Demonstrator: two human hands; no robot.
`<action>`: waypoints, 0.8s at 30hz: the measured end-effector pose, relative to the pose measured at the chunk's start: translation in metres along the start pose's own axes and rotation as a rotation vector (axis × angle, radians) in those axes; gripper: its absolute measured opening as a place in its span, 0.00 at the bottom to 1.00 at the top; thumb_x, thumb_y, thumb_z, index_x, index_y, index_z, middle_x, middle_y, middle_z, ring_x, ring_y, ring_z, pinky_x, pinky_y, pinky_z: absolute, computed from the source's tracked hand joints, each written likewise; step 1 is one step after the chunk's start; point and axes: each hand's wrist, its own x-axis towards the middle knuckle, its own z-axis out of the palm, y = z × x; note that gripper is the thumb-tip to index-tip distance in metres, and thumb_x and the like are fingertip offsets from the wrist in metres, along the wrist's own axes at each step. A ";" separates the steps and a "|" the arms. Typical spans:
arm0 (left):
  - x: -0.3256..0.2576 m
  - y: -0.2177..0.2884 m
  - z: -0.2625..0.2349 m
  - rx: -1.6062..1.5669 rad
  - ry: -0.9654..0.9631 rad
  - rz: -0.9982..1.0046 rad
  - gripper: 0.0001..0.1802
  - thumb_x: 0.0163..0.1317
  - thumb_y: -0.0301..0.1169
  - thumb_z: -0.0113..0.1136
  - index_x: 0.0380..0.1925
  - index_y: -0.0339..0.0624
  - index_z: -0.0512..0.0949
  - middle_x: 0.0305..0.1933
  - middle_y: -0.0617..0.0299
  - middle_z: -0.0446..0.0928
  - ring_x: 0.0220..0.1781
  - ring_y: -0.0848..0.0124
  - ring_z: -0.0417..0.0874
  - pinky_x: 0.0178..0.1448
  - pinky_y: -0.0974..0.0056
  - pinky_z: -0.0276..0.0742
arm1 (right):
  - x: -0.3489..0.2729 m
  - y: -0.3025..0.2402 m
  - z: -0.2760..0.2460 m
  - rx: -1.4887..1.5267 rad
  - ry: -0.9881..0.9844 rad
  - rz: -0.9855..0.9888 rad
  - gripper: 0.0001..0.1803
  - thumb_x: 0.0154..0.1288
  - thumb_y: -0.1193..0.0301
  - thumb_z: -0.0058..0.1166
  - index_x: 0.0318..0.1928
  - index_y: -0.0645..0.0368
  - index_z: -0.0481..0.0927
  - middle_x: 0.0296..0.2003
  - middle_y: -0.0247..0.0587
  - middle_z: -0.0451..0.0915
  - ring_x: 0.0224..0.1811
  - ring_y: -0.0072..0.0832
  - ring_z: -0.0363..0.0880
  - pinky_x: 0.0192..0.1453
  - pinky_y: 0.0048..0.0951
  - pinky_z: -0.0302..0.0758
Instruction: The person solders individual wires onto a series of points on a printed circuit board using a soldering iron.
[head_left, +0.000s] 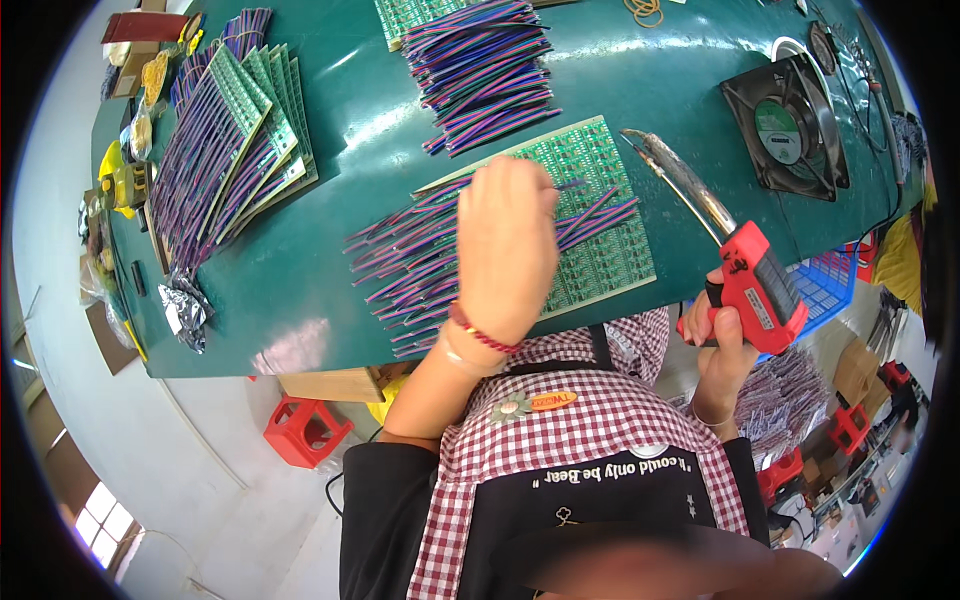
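Observation:
My left hand [507, 225], with a red braided band at the wrist, is curled over a bundle of thin multicoloured wires [410, 265] and closed on some of them. Its fingertips are partly hidden. The wires lie across a green circuit board panel [585, 165], a few of their ends [600, 218] showing right of the hand. In my right hand [722, 345] is a red and black soldering gun [755, 290], gripped by its handle. The gun's metal feeder tube and tip [680, 175] point up and left beside the panel's right edge, apart from it.
Beyond the panel lies a stack of wires [480, 75]. Several wired boards [240, 130] are piled at left, near crumpled foil [187, 310]. A black fan [785, 130] stands at right, above a blue basket [830, 280]. A red stool [305, 430] is below the green table [350, 120].

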 end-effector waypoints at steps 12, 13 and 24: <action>-0.001 -0.022 -0.021 0.174 -0.034 -0.028 0.05 0.56 0.25 0.64 0.31 0.42 0.77 0.31 0.59 0.76 0.30 0.60 0.78 0.33 0.59 0.73 | -0.012 0.013 0.004 0.018 -0.115 0.209 0.28 0.68 0.60 0.58 0.57 0.70 0.70 0.24 0.35 0.72 0.22 0.20 0.69 0.29 0.25 0.70; -0.002 -0.023 -0.022 0.181 -0.013 0.010 0.05 0.55 0.25 0.65 0.30 0.43 0.77 0.31 0.60 0.75 0.30 0.61 0.78 0.34 0.60 0.72 | -0.012 0.014 0.004 0.010 -0.124 0.245 0.28 0.68 0.60 0.58 0.58 0.70 0.70 0.24 0.34 0.72 0.22 0.20 0.69 0.29 0.25 0.70; -0.001 -0.030 -0.023 0.270 -0.068 0.099 0.06 0.53 0.28 0.67 0.28 0.46 0.78 0.29 0.66 0.76 0.34 0.67 0.77 0.40 0.61 0.65 | -0.011 0.024 0.008 -0.100 -0.162 0.193 0.25 0.70 0.61 0.54 0.56 0.69 0.69 0.20 0.35 0.67 0.19 0.21 0.65 0.24 0.25 0.66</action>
